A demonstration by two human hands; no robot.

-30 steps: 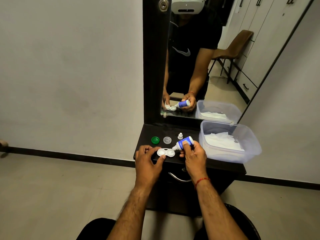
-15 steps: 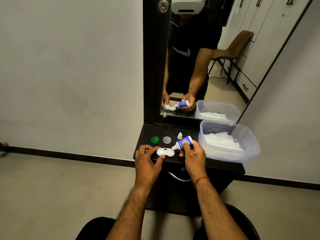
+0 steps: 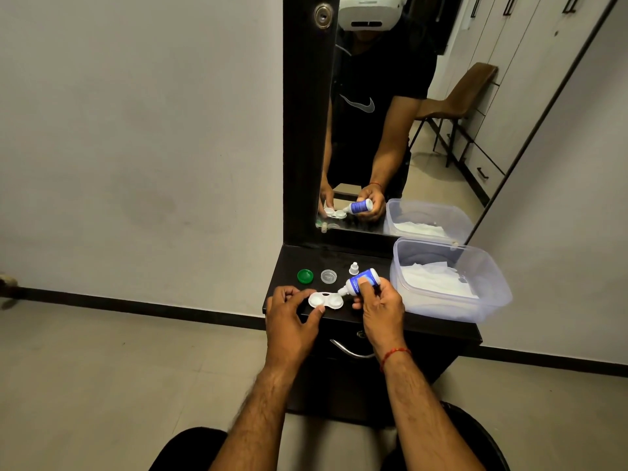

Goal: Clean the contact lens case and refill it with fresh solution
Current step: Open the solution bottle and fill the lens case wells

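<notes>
The light, rigid lens case (image 3: 325, 300) is pinched at its edge by the left hand (image 3: 289, 321); the soft, squeezable bottle (image 3: 361, 282) is clasped by the right hand (image 3: 382, 309).

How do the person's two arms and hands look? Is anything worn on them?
Both forearms are bare, with dark hair and no sleeves in view. The left hand wears no ring, watch or band that can be seen. The right hand is also bare, but a thin red thread bracelet circles its wrist. No gloves.
</notes>
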